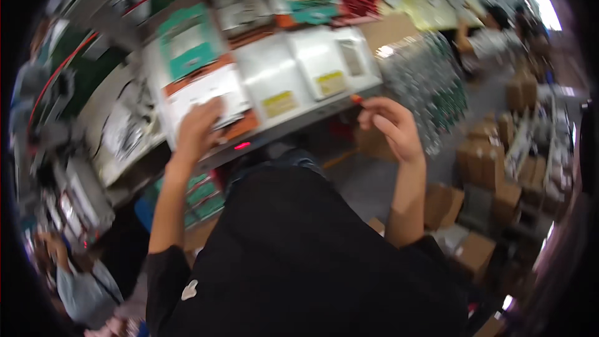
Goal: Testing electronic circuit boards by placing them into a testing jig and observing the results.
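My left hand [203, 126] lies over the near left part of a flat white panel [215, 90], its fingers spread and blurred by motion. Beneath the panel is an orange-brown sheet [244, 125], which sticks out along the bench's front edge. My right hand [396, 126] is raised beyond the bench's right front corner, thumb and forefinger closed in a pinch. At its fingertips shows a small red-orange piece [357, 98], too blurred to name. To the right of the panel lie two white trays, one a flat tray [274, 72] and the other a raised tray [317, 56], each with a yellow label.
A green frame [190, 40], a device with a red display [240, 6] and red wires [357, 1] stand farther back. Bubble-wrapped boards [424, 81] are at right. Cardboard boxes [480, 165] crowd the right side. Other people sit at far right and lower left.
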`<state>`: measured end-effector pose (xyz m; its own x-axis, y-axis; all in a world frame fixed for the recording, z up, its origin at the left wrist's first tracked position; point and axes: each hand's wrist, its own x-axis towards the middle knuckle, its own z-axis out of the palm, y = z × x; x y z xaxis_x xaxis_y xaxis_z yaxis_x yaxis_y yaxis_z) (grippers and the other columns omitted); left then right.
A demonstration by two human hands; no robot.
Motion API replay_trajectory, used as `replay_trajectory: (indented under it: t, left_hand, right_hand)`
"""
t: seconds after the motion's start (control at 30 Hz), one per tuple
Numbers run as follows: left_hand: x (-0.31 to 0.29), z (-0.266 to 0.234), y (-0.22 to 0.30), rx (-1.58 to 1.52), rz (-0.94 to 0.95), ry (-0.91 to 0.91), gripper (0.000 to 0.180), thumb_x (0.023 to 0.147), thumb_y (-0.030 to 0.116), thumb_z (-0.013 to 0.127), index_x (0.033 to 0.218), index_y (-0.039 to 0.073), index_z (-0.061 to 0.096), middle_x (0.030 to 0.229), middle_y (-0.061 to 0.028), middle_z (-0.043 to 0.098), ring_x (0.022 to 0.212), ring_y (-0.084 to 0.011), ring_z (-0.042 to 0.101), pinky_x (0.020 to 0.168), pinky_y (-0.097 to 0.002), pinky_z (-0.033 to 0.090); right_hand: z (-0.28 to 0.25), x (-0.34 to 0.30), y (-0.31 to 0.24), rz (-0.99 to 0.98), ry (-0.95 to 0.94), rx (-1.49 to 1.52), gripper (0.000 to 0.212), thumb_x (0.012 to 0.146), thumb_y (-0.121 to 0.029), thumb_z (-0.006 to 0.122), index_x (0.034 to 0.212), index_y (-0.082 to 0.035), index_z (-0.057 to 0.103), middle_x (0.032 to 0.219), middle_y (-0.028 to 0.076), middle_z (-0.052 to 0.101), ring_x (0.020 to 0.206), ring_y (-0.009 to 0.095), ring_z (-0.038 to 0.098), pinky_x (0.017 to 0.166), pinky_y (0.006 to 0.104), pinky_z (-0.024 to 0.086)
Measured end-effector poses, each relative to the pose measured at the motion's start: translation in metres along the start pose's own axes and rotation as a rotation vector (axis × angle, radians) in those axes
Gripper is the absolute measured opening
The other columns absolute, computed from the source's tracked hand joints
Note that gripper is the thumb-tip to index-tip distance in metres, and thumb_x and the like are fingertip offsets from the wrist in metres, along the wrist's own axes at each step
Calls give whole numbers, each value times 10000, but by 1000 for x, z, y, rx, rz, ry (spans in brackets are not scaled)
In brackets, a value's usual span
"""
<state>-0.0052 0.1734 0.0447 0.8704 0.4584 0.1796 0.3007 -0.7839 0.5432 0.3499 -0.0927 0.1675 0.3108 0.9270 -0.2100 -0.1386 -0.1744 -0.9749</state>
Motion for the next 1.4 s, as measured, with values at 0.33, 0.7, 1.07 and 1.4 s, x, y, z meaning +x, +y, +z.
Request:
replay_trajectory:
  t: [0.33,0.7,1.07,1.4]
  left_hand:
    - [-45,-50,-15,236,-221,-48,407,895,-38,626,1289,59,616,1395,-142,577,1268,-347,551,1048,-400,439]
    - [-47,-19,-1,287,-553,198,357,907,99,656,1262,64,640,1426,-183,539,1334,-360,498,1085,-415,425]
    - [7,-3,9,334,-317,361,323,910,178,651,1210,58,643,1336,-161,588,1275,-364,519,1051,-429,452]
    - [75,15,12,95,-337,199,431,921,168,645,1348,141,590,1430,-95,545,1325,-336,497,1020,-414,493]
  right_hand:
    - [-185,-57,42,1,725,-1140,142,897,-85,671,1011,-13,713,832,123,704,715,214,656,667,339,509]
    - [-217,-70,80,-57,485,-1408,73,869,-64,665,901,-1,678,897,171,613,860,361,611,770,428,490]
    - [-230,-39,26,-218,875,-679,251,1035,-182,547,1198,8,572,1124,95,625,895,215,645,772,338,540]
    - [44,143,-20,-124,-75,-260,200,999,-143,604,1124,3,661,928,44,649,707,103,576,600,225,450]
